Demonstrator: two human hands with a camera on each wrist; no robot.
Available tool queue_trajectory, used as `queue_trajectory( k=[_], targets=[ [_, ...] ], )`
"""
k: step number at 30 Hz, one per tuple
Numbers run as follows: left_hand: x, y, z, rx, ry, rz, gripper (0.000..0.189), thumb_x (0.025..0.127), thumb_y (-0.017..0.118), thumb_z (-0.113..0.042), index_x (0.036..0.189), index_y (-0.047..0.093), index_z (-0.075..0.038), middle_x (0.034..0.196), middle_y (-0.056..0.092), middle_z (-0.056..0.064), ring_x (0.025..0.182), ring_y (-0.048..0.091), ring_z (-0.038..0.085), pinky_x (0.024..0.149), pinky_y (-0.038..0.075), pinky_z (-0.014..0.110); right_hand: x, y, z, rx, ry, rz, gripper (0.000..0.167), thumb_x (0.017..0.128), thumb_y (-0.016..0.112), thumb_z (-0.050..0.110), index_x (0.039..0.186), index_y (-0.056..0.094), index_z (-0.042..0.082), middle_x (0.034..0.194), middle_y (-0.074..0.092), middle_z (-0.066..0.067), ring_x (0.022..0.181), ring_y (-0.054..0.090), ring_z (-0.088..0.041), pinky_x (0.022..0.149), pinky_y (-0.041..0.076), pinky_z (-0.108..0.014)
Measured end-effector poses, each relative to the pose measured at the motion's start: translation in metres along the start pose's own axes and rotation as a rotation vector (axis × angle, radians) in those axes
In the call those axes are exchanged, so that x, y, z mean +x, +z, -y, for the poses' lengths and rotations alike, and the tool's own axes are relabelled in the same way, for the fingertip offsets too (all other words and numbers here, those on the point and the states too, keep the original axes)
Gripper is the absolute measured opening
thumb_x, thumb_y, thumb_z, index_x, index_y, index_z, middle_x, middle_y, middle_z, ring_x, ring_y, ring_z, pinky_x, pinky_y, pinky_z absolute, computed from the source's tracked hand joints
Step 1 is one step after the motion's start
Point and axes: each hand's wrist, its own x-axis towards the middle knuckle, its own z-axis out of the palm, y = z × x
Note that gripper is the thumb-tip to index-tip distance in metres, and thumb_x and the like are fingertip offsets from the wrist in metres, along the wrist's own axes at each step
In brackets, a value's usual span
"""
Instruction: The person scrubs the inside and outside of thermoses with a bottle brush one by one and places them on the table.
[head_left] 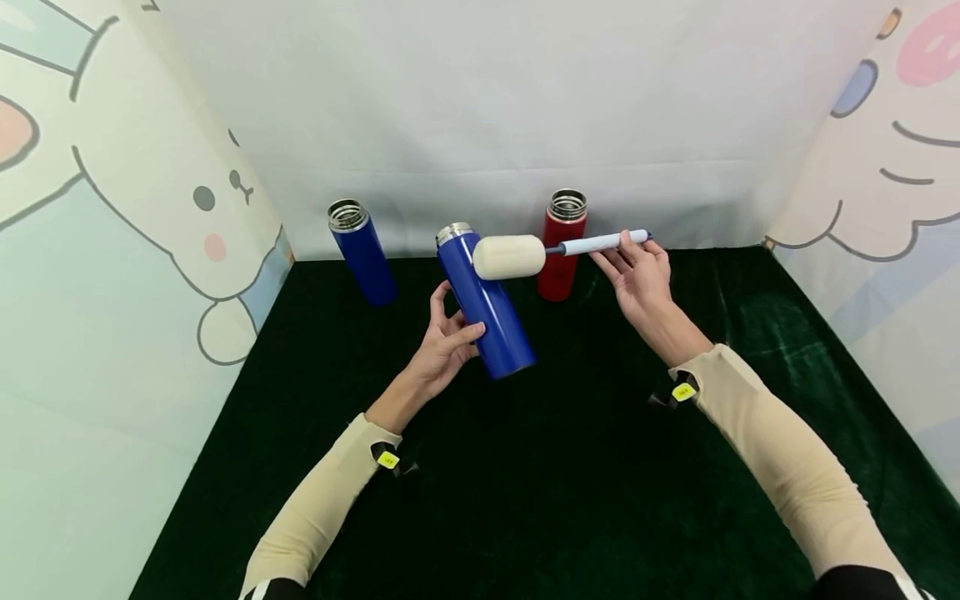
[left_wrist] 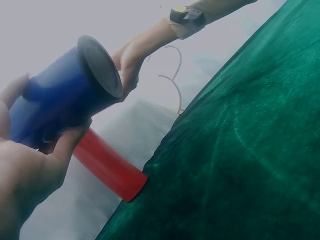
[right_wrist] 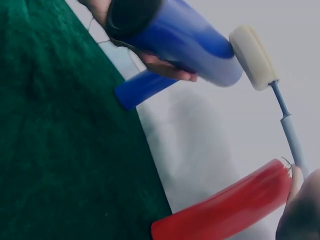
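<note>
My left hand (head_left: 444, 346) grips a blue bottle (head_left: 491, 312) round its middle and holds it tilted above the table, its open steel mouth toward the back left. In my right hand (head_left: 640, 279) is the pale blue handle of a sponge bottle brush (head_left: 510, 257), pinched near its end. The brush lies level, its cream sponge head overlapping the upper part of the blue bottle in the head view. Seen in the right wrist view, the sponge head (right_wrist: 254, 57) is right by the bottle's upper end. The left wrist view shows the bottle's dark base (left_wrist: 100, 67).
A second blue bottle (head_left: 367, 262), lidless, stands at the back left. Behind the brush, a red bottle (head_left: 557, 262) with an open steel mouth stands upright. Dark green cloth (head_left: 540, 483) covers the table, and a white curtain (head_left: 480, 100) hangs behind it.
</note>
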Motion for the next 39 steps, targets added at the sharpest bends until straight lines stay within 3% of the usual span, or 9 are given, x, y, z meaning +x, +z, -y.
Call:
queue_trajectory(
  k=[5, 12, 19, 23, 30, 34, 39],
  targets=[
    [0.0, -0.004, -0.004, -0.064, 0.001, -0.01, 0.091, 0.094, 0.061, 0.002, 0.152, 0.007, -0.044, 0.146, 0.043, 0.014, 0.125, 0.058, 0.029, 0.092, 0.058, 0.042, -0.006, -0.013, 0.005, -0.05, 0.052, 0.037, 0.027, 0.096, 0.065, 0.003, 0.111, 0.045, 0.009, 0.106, 0.061, -0.01, 0.097, 0.073, -0.024, 0.085, 0.061, -0.043],
    [0.001, -0.007, -0.007, -0.11, -0.034, -0.068, 0.098, 0.091, 0.068, -0.003, 0.153, 0.006, -0.046, 0.154, 0.033, 0.014, 0.128, 0.054, 0.029, 0.094, 0.056, 0.042, -0.012, -0.033, 0.009, -0.168, 0.122, 0.144, 0.003, 0.1, 0.06, 0.002, 0.098, 0.057, 0.003, 0.094, 0.068, -0.01, 0.094, 0.073, -0.023, 0.08, 0.064, -0.04],
    [0.0, -0.009, -0.006, -0.087, -0.056, -0.072, 0.103, 0.089, 0.072, -0.004, 0.156, 0.007, -0.047, 0.161, 0.029, 0.011, 0.139, 0.046, 0.032, 0.105, 0.048, 0.045, -0.02, -0.049, 0.011, -0.233, 0.162, 0.192, 0.006, 0.101, 0.058, 0.002, 0.096, 0.06, 0.005, 0.091, 0.07, -0.008, 0.091, 0.075, -0.022, 0.082, 0.064, -0.039],
    [0.002, -0.009, -0.005, -0.075, -0.046, -0.054, 0.102, 0.089, 0.073, -0.005, 0.156, 0.009, -0.046, 0.16, 0.031, 0.01, 0.137, 0.047, 0.032, 0.104, 0.049, 0.044, -0.022, -0.052, 0.012, -0.244, 0.17, 0.209, 0.008, 0.102, 0.057, 0.003, 0.095, 0.062, 0.004, 0.091, 0.07, -0.008, 0.091, 0.075, -0.022, 0.082, 0.064, -0.038],
    [0.001, -0.006, -0.003, -0.062, -0.051, -0.015, 0.097, 0.089, 0.062, 0.004, 0.156, 0.01, -0.044, 0.157, 0.034, 0.012, 0.137, 0.046, 0.032, 0.106, 0.047, 0.046, -0.02, -0.05, 0.01, -0.225, 0.174, 0.188, 0.004, 0.1, 0.06, 0.003, 0.097, 0.063, 0.004, 0.094, 0.07, -0.009, 0.093, 0.074, -0.022, 0.084, 0.063, -0.038],
    [0.0, -0.003, -0.002, -0.014, -0.05, 0.019, 0.099, 0.088, 0.062, 0.005, 0.156, 0.01, -0.044, 0.158, 0.035, 0.012, 0.137, 0.047, 0.031, 0.108, 0.045, 0.048, -0.016, -0.046, 0.009, -0.186, 0.207, 0.158, 0.006, 0.099, 0.062, 0.004, 0.104, 0.059, 0.005, 0.106, 0.067, -0.01, 0.102, 0.071, -0.021, 0.085, 0.063, -0.036],
    [-0.002, -0.001, 0.001, 0.01, -0.066, 0.071, 0.101, 0.087, 0.077, -0.008, 0.159, 0.012, -0.036, 0.151, 0.039, 0.011, 0.128, 0.055, 0.027, 0.098, 0.054, 0.041, -0.009, -0.038, 0.008, -0.118, 0.232, 0.103, 0.014, 0.099, 0.061, 0.005, 0.111, 0.054, 0.007, 0.116, 0.061, -0.009, 0.115, 0.063, -0.018, 0.095, 0.059, -0.034]
  ],
)
